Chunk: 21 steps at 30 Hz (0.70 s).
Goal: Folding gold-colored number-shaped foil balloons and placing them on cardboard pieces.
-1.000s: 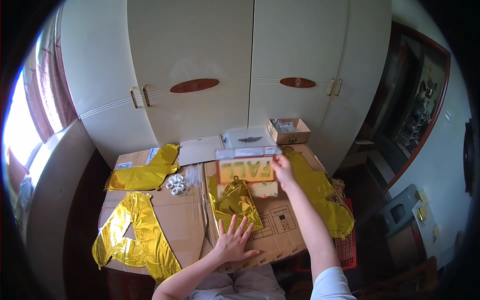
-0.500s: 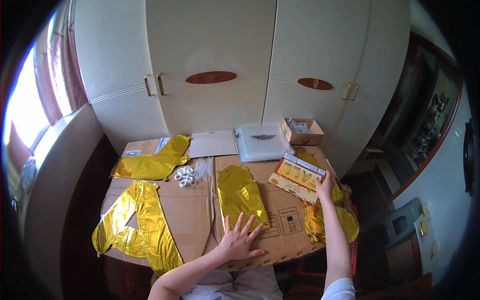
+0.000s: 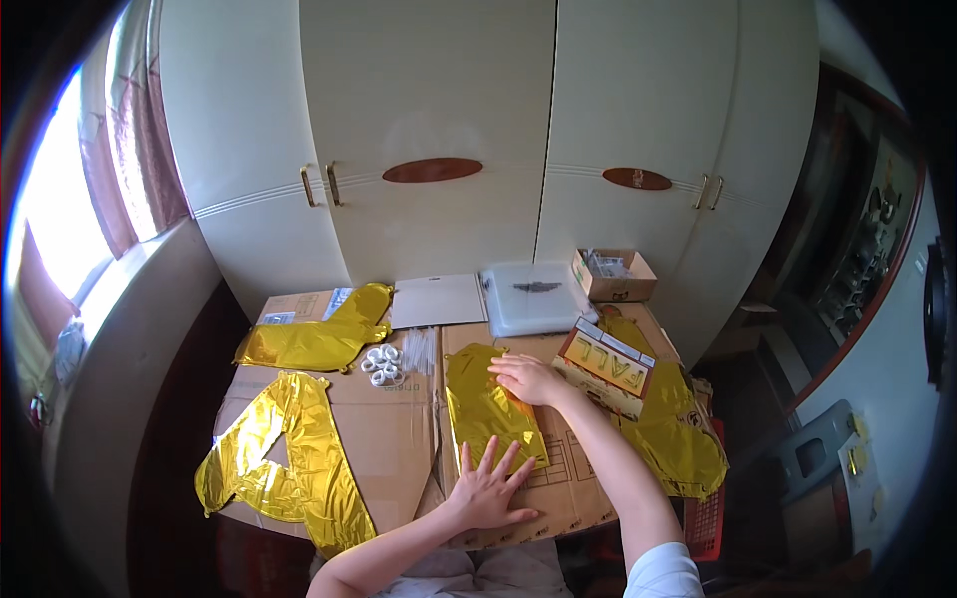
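A flat gold foil balloon (image 3: 477,409) lies lengthwise on the cardboard-covered table before me. My left hand (image 3: 486,495) presses on its near end, fingers spread wide. Across the balloon's upper part rests my right hand (image 3: 530,380), fingers stretched out and holding nothing. Just right of that wrist is a printed card package (image 3: 605,367) with gold letters. It lies partly against a second gold foil balloon (image 3: 666,439) at the table's right edge. At the left is an A-shaped foil balloon (image 3: 289,453), and beyond it an L-shaped one (image 3: 324,336).
White ribbon rolls (image 3: 384,365) and clear straws (image 3: 420,351) lie mid-table. Along the back are a grey-white board (image 3: 439,301), a pale plastic case (image 3: 533,304) and a small open box (image 3: 615,276) of packets. Cabinets (image 3: 429,90) stand behind; a red basket (image 3: 706,518) is lower right.
My right hand has let go of the card package, leaving it on the table's right side, and moved left onto the middle balloon. My left hand stays at the balloon's near end.
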### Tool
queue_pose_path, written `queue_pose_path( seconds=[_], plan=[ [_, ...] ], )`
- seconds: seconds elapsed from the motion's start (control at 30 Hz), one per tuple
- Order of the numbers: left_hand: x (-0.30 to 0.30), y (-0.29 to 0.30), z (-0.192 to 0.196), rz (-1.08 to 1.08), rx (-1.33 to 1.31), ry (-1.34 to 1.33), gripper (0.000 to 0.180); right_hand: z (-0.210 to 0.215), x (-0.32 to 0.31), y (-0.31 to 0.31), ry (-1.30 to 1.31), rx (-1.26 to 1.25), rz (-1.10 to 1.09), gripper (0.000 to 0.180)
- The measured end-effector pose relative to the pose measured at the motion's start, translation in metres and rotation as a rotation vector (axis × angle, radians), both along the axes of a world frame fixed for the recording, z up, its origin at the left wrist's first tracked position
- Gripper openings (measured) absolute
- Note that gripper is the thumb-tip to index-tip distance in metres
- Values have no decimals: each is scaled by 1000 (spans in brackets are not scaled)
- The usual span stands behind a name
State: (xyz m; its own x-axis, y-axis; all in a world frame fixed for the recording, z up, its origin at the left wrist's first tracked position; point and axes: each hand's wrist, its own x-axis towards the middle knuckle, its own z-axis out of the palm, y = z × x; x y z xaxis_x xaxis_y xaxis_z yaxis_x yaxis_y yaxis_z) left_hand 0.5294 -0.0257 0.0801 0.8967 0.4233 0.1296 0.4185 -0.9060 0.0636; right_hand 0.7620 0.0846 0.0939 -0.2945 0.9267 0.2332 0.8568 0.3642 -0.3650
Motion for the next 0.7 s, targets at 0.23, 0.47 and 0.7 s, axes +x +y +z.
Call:
queue_pose_path(
  seconds=[0.23, 0.47, 0.7],
  plan=[
    [0, 0, -2, 6, -12, 14, 92, -13, -5, 24, -156, -226, -20, 41],
    [0, -2, -1, 11, -24, 0, 92, -12, -1, 17, -164, -244, -46, 44],
    [-2, 0, 0, 21, -21, 9, 92, -4, -7, 14, -148, -219, -60, 44]
  ],
)
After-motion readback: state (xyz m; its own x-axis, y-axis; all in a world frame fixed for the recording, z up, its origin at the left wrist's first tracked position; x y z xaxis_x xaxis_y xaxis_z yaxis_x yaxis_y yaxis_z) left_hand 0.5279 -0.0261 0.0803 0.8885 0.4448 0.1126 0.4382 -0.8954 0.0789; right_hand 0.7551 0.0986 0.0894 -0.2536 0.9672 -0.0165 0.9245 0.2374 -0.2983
